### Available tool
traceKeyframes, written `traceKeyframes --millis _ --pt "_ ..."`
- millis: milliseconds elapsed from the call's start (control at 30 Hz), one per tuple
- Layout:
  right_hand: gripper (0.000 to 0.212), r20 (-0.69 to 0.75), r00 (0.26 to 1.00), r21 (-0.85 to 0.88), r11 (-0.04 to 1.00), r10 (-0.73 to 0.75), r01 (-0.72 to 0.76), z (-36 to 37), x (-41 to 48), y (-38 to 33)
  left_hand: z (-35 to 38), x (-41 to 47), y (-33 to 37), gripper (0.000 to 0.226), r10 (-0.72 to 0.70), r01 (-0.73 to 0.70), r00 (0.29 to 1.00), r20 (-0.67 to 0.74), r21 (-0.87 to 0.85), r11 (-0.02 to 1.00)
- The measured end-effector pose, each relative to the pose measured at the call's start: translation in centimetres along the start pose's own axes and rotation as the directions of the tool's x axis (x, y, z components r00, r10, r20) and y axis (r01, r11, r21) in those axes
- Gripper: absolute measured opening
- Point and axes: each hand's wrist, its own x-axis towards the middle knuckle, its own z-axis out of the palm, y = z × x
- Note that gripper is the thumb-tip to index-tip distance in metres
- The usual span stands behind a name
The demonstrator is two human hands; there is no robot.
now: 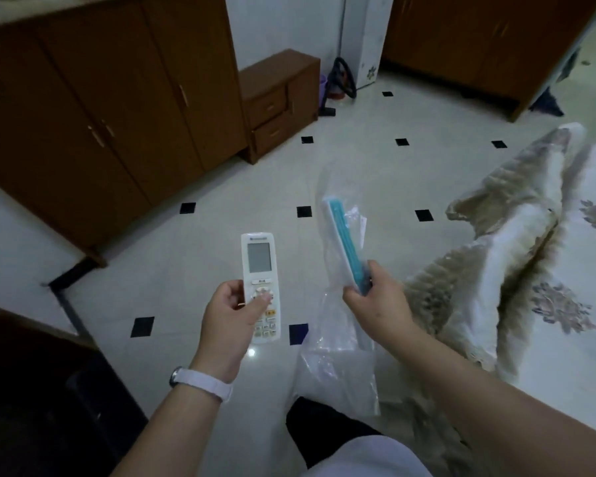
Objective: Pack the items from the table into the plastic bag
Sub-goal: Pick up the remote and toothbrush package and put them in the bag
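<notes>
My left hand (pixel 229 316) holds a white remote control (pixel 259 270) upright over the floor, screen facing me, thumb on its buttons. To its right, my right hand (pixel 380 299) grips a white and teal remote (pixel 341 241) together with a clear plastic bag (pixel 337 359). That remote leans up and to the left, and the bag's film lies around it and hangs below my hand. Whether the teal remote sits inside the bag or against it I cannot tell. The two remotes are apart.
A bed with a floral cover and a crumpled blanket (pixel 516 235) fills the right side. Brown wardrobes (pixel 93 108) and a small drawer unit (pixel 279 101) stand at the back left. Dark furniture (pixel 31 373) sits at the lower left. My knee (pixel 341 438) is below the bag.
</notes>
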Motion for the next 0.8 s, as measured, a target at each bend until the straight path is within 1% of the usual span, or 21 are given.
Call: traceKeyframes --millis 100,200,300,400,600,800 --pt "0.016 0.004 1.000 0.025 1.000 -0.003 0.003 1.7 4.9 -1.2 -0.5 4.8 1.5 0.021 -0.012 0.012 0.999 -0.034 0.010 1.000" --pt "0.018 0.006 1.000 0.073 0.997 0.027 -0.028 2.7 10.9 -3.3 -0.4 10.0 4.1 0.021 -0.021 0.023 0.999 -0.044 0.049 0.999" --pt "0.020 -0.008 0.999 0.137 0.990 0.038 -0.037 2.4 16.9 -5.8 0.3 15.1 7.6 0.020 0.000 0.002 1.000 -0.019 0.103 0.995" --pt "0.020 -0.055 0.998 0.160 0.987 0.023 -0.014 1.6 22.3 -8.0 1.4 20.2 10.8 0.020 0.046 -0.044 0.999 -0.014 0.107 0.993" --pt "0.018 -0.134 0.989 0.157 0.987 0.057 -0.035 0.7 29.1 -10.0 3.9 27.7 14.2 0.022 0.060 -0.065 0.996 0.059 0.102 0.993" --pt "0.017 -0.203 0.967 0.149 0.981 0.154 -0.125 1.2 35.2 -9.9 7.1 37.2 15.2 0.022 0.006 -0.022 0.987 0.162 0.101 0.995"
